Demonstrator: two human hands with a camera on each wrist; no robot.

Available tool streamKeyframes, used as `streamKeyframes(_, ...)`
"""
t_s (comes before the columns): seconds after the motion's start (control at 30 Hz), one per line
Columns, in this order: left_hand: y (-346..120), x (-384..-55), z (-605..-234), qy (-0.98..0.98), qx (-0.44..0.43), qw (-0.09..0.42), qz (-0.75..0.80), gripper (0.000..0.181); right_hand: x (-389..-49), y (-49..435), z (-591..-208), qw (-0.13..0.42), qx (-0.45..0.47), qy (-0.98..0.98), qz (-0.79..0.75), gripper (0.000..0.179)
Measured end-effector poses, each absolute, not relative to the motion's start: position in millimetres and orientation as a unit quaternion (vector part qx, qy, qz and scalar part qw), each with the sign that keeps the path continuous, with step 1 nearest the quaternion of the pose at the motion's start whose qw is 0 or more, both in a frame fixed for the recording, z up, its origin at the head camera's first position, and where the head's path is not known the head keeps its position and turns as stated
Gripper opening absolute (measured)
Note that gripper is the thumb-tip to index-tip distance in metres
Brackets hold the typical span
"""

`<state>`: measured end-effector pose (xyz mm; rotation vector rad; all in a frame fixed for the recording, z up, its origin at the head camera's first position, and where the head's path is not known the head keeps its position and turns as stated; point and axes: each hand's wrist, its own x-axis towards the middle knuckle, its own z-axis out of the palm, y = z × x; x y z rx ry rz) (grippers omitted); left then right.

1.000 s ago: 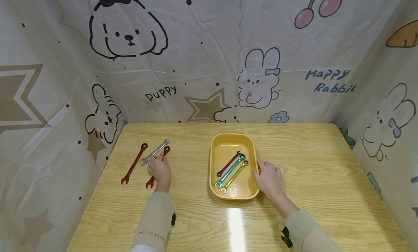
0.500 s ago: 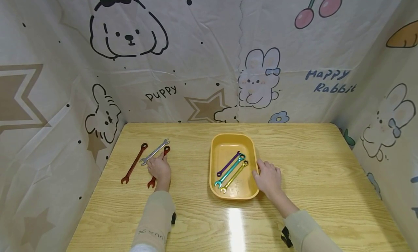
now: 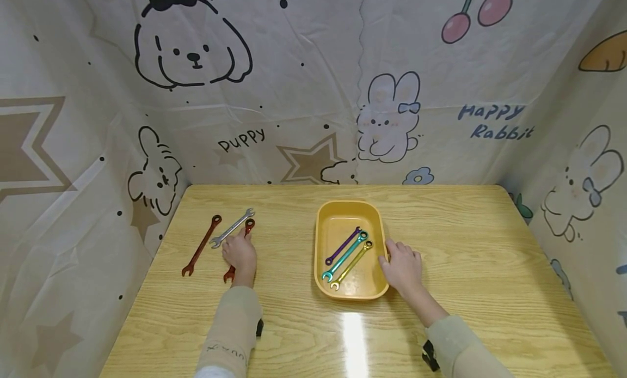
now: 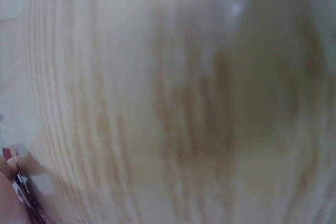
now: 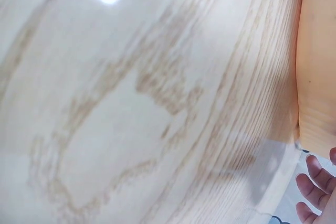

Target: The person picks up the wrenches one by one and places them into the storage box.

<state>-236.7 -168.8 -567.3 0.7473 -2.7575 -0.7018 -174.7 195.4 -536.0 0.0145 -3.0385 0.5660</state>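
Pinching a red wrench (image 3: 228, 275) at the left of the desk (image 3: 455, 231), the left hand (image 3: 240, 255) hid the middle of its shaft; the ring end showed beyond the fingers on the far side, the forked end on the near side. The left wrist view caught only a small, blurred part of that hold. A silver wrench (image 3: 232, 229) lay slanted just to the far left of the same hand, though whether the fingers touched it could not be told. Farther left, just beside the silver one, a second red wrench (image 3: 201, 247) lay on the desk, ring end far and forked end near.

To the right of these, around the middle of the desk, stood a yellow tray (image 3: 317, 247). The right hand (image 3: 404, 266) held its right rim, the thumb over the edge and the other fingers outside, bent and a little spread in the right wrist view. Inside, three wrenches lay side by side on the same slant: a purple wrench (image 3: 343, 247) on the left, a teal wrench (image 3: 345, 256) between and a gold wrench (image 3: 351, 266) on the right. The teal and gold ones had their ring ends far; the purple one's was near.

Both arms wore beige sleeves (image 3: 230, 329). Beyond the far edge hung pale cloth (image 3: 294, 105) printed with rabbits and stars.
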Motion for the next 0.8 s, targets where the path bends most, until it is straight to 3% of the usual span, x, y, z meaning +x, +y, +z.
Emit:
streamKeyframes(0.33,-168.7,-238.4,-570.5,-0.940,0.239,0.123,-0.209,0.032,-174.5,195.2,-535.0,0.026,0.006,-0.983,0.183,0.038)
streamKeyframes(0.8,-170.6,-237.4,-568.6,-0.952,0.206,0.116,-0.196,0.032,-174.3,195.0,-534.7,0.026,0.004,-0.982,0.187,0.038)
